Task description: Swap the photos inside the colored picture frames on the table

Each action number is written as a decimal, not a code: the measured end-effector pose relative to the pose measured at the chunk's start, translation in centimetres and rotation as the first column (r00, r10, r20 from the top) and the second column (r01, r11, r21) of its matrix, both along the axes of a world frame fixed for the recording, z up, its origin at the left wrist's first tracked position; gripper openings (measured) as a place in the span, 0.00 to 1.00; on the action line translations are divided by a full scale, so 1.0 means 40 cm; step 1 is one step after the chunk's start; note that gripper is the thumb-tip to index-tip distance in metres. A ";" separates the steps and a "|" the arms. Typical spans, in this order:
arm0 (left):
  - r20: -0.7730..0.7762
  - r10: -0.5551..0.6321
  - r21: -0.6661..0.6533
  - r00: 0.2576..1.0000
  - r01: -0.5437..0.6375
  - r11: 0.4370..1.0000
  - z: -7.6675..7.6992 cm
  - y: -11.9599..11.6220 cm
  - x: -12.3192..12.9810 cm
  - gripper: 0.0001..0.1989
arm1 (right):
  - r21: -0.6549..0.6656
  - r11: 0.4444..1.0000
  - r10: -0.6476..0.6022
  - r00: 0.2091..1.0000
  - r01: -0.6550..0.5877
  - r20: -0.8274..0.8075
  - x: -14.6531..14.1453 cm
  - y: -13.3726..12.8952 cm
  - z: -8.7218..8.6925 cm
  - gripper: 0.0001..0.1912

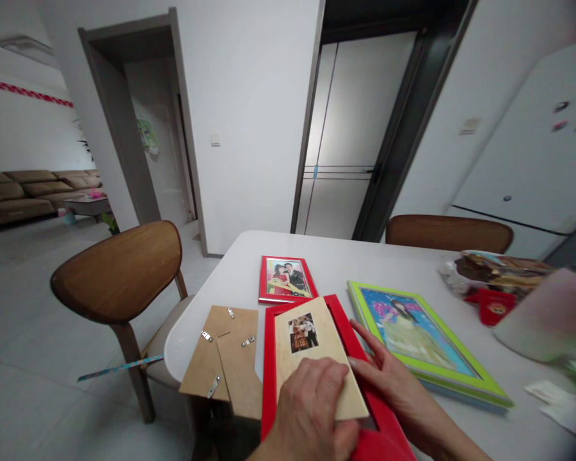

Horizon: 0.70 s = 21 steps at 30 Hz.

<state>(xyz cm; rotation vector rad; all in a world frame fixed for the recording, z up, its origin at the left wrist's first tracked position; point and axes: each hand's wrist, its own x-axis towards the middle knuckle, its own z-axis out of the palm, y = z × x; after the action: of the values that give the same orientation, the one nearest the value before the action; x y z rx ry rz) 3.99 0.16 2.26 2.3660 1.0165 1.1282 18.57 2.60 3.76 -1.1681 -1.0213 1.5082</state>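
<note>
A red picture frame [270, 358] lies on the near part of the table. A pale wooden board [288, 378] with a small photo [304, 333] on it sits tilted askew inside the frame. My left hand [310, 400] is closed on the board's near part, fingers bent over its face. At the frame's right side, my right hand [388, 378] grips the red edge, its thumb against the board; some fingers are hidden. Just left of the frame are brown backing boards [201, 362] with metal clips, overlapping and reaching past the table edge.
A smaller red-framed photo [286, 280] lies beyond. To the right is a green-framed picture [415, 333], near a pale cylindrical container [547, 314], a red item [496, 307] and a plastic bag [489, 269]. Wooden chairs [120, 272] stand at the left and far side of the white table [336, 256].
</note>
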 end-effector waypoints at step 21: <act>-0.285 0.543 -0.172 0.790 -0.599 0.782 -0.077 0.001 -0.303 0.20 | 0.256 0.943 -0.225 0.161 -0.213 0.961 0.052 0.047 -0.126 0.22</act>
<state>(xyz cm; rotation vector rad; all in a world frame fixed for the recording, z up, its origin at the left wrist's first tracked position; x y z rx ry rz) -8.13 0.20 -0.82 2.0458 1.9390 0.8389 20.64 4.47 -1.28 -1.9265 -2.0424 0.2177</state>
